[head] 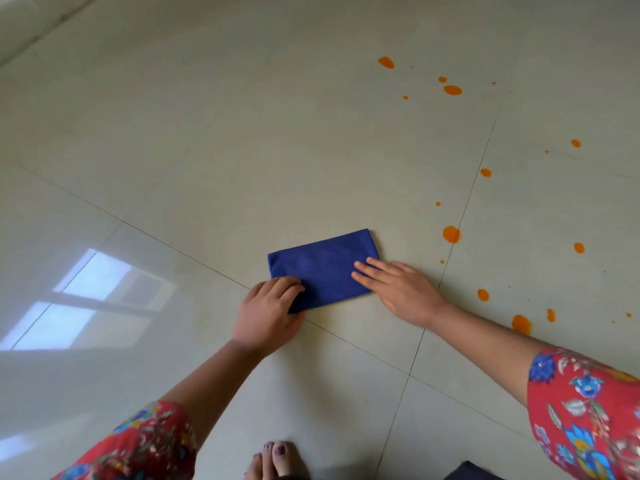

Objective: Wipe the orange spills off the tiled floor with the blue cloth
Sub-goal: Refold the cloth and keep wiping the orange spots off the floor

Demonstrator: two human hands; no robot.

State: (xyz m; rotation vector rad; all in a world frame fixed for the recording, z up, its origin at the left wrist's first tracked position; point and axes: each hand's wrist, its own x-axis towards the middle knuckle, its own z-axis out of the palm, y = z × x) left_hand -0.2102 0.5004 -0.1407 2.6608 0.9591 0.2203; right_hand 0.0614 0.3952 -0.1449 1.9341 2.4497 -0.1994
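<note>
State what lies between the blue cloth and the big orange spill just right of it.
Head view: only bare tile separates the blue cloth from that orange spill beside the grout line.

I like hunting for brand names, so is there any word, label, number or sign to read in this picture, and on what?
None: no readable text shows anywhere.
The blue cloth is plain, with no tag in sight.
The tiled floor bears only orange spills.
The sleeves carry a flower print, no letters.
</note>
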